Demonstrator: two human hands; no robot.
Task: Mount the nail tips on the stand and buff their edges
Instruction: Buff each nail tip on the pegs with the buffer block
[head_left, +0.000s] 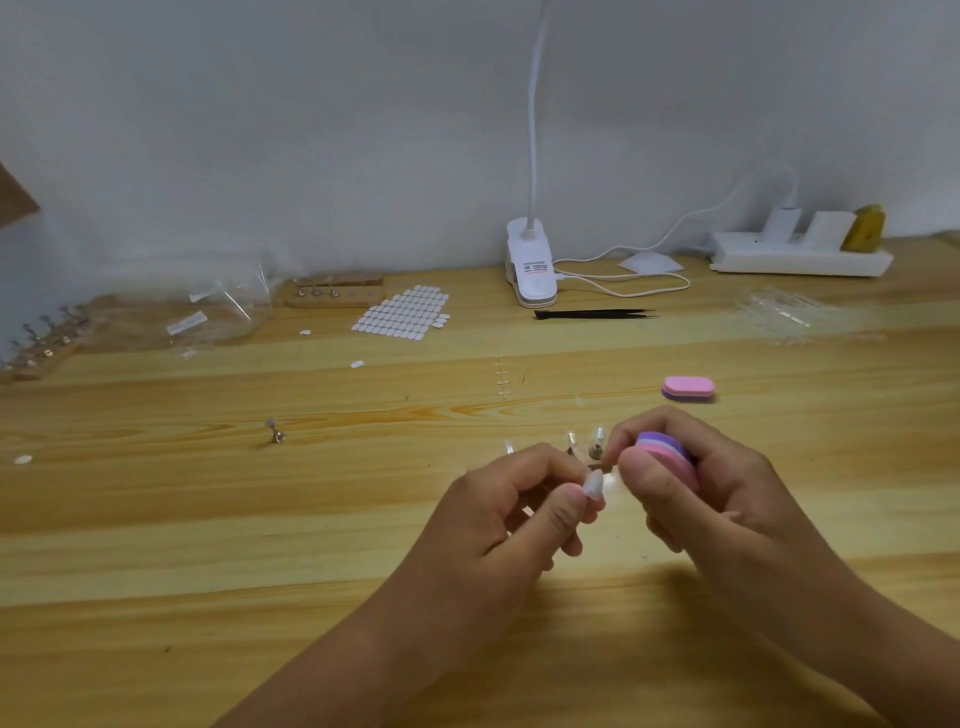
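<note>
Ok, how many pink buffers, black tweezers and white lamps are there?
Pink buffers: 2, the held buffer and the loose buffer on the table
Black tweezers: 1
White lamp: 1
Total: 4

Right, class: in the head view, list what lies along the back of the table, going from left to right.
From the left: long wooden stand → clear plastic bags → short wooden stand → sheet of white adhesive tabs → clip lamp → black tweezers → white power strip.
</note>
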